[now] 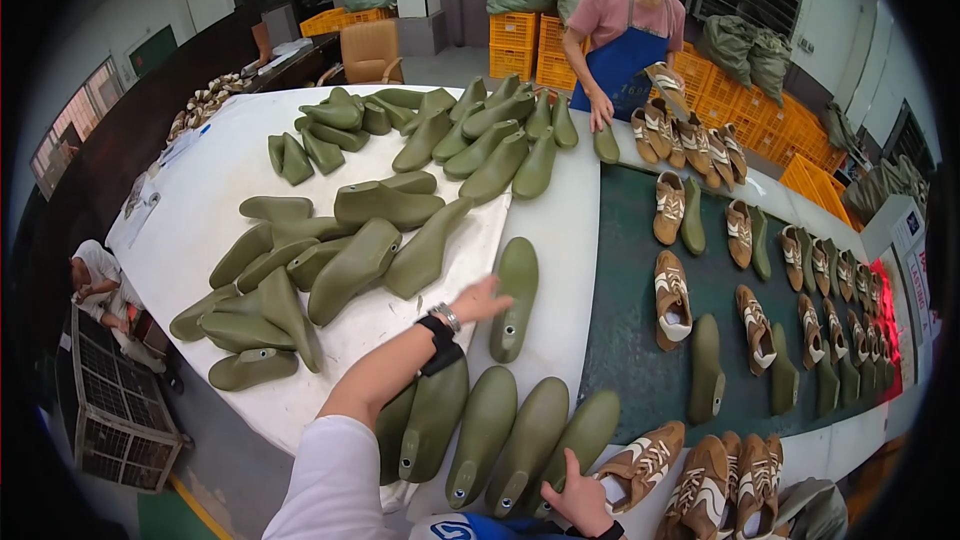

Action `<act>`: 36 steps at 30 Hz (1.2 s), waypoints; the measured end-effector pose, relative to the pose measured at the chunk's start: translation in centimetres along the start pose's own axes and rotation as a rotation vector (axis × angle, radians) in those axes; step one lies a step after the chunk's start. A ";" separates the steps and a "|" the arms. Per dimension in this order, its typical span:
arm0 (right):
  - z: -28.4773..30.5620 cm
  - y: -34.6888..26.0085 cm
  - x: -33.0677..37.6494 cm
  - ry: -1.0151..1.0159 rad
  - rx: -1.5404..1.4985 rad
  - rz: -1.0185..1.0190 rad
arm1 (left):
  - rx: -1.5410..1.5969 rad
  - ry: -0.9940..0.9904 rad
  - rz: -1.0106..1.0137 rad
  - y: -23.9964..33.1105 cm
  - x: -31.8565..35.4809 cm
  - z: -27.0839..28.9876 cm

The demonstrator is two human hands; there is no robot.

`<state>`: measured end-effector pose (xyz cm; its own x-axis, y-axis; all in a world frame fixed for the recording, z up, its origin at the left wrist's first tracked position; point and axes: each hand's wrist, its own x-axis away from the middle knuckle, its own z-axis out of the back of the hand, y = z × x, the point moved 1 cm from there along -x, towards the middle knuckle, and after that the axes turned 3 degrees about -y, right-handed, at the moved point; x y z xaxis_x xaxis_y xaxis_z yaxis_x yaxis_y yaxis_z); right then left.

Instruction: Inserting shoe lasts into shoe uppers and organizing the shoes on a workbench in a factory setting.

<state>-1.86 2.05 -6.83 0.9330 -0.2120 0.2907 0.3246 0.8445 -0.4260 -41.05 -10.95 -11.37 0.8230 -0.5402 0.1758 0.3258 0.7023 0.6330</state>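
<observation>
My left hand [484, 300], with a metal bracelet and black band at its wrist, reaches across the white table. Its fingers are stretched out, slightly blurred, beside a single green shoe last [516, 295] lying lengthwise; I cannot tell whether they touch it. Near the front edge, my right hand [582, 502] closes around the heel end of another green shoe last [592, 430], thumb on its right side. Left of that one, several more lasts [484, 430] lie side by side. A brown-and-white sneaker [645, 460] lies just right of my right hand.
Piles of green lasts [365, 205] cover the white table [190, 230]. A dark green conveyor belt [630, 380] carries rows of sneakers and lasts. Across the table, a co-worker in a blue apron [620, 65] handles a last and a sneaker. Orange crates [512, 30] stand behind.
</observation>
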 end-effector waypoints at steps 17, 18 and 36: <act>-0.3 0.6 0.4 0.035 -0.211 0.013 | -0.706 0.204 0.415 -8.4 -1.1 5.3; -0.3 0.5 0.2 0.049 -0.195 0.019 | -0.617 0.163 0.435 -8.2 -1.3 5.6; -0.5 1.0 -0.6 0.011 -0.052 -0.001 | 0.317 -0.066 0.092 1.3 -1.0 -4.6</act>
<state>-2.00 2.77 -7.88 0.9343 -0.2186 0.2817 0.3330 0.8174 -0.4701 -39.37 -7.37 -14.17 0.8069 -0.5177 0.2846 0.0823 0.5755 0.8136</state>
